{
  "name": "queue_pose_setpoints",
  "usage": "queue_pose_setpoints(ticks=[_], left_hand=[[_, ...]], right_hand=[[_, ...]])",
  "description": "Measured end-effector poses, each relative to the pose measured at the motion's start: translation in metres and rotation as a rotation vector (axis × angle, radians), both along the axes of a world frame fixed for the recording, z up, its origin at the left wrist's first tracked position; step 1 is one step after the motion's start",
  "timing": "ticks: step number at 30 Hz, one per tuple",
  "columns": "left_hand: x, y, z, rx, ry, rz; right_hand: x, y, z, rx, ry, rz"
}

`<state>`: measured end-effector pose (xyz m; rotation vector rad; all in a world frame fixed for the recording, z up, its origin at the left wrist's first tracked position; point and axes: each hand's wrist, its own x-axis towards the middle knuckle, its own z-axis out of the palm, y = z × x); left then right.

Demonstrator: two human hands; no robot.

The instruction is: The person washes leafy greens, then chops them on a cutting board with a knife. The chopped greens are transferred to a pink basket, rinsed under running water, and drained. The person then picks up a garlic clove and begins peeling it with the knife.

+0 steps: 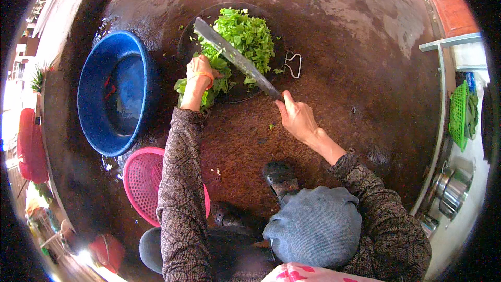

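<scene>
My right hand [298,117] is closed round the handle of a long, broad-bladed knife [235,56]. Its blade slants up and to the left, over the leafy greens. My left hand [201,71], with an orange band at the wrist, is closed on a bunch of leafy greens [221,73] whose leaves stick out on both sides. A heap of chopped greens [245,36] lies beyond the blade. Beneath it all is a round dark board [237,93] on the ground, with a bent wire handle [294,66] at its right.
A blue basin [94,99] with something small and red inside stands left of the board. Nearer me, a pink colander [140,185] is partly hidden by my left forearm. My shoe [280,173] and knee are close in. At far right are a green basket [458,115] and metal pots [455,190].
</scene>
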<state>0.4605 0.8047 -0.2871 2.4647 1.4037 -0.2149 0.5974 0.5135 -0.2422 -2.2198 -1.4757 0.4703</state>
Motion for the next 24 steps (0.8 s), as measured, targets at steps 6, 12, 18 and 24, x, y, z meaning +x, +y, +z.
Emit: queue_pose_setpoints(ticks=[6, 12, 18, 24], left_hand=[[0.002, -0.007, -0.003, 0.164, 0.048, -0.014], [-0.002, -0.017, -0.008, 0.098, -0.065, -0.054], [-0.033, -0.04, -0.013, 0.063, -0.234, -0.034], [-0.036, -0.015, -0.017, -0.026, -0.305, 0.196]], right_hand=[[-0.008, 0.002, -0.001, -0.163, -0.024, 0.07], [-0.019, 0.045, -0.029, -0.16, -0.045, 0.109], [-0.009, 0.06, -0.05, -0.165, 0.059, 0.072], [-0.001, 0.036, -0.034, -0.06, 0.101, -0.008]])
